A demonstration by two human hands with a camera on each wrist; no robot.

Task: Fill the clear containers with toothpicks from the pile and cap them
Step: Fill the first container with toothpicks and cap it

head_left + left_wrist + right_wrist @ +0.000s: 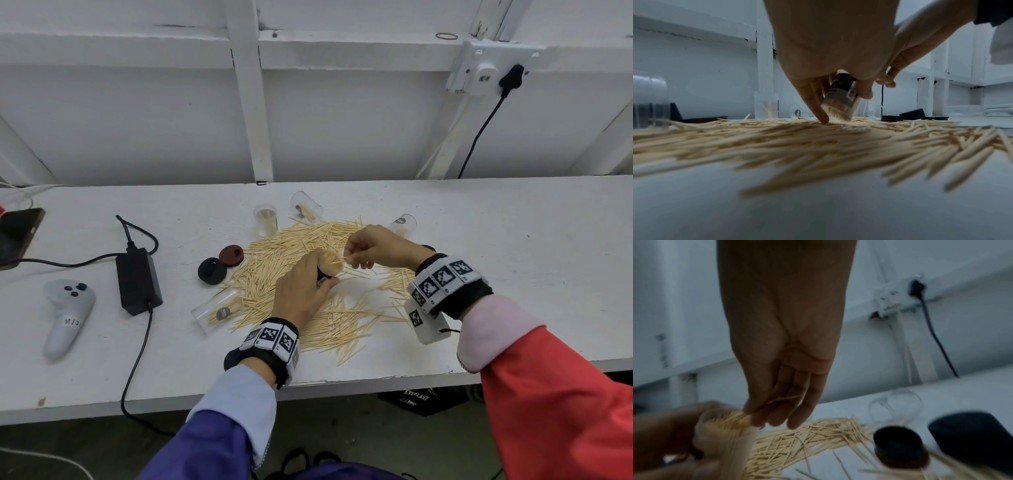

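While the left hand point(301, 291) wraps its fingers and thumb around a clear container point(330, 265) that's packed nearly full, the right hand point(376, 248) pinches a few toothpicks point(346, 258) right at the open mouth of it. The container is tilted, mouth pointing up and toward the right hand, and it's held just above the middle of the toothpick pile point(308, 274) spread over the white table point(513, 257). From the left wrist camera you can see a dark label with a barcode on the container point(842, 95), its bottom end down near the pile point(818, 142), and one finger point(818, 110) stretched down touching the sticks.

The right wrist view is pretty blurry, but the fingers point(789, 402) are bunched together with thin sticks between them, tips at the container mouth point(729, 420).

Other stuff around: one container stands upright point(265, 219) behind the pile with a few sticks in it, another lies on its side point(306, 205) next to that, one more point(402, 224) sits behind the right hand, and another lies at the pile's left edge point(215, 311), partly filled. Two dark caps point(221, 263) sit left of the pile. Further left there's a power brick point(137, 281), a white controller point(66, 315) and a phone point(19, 236).
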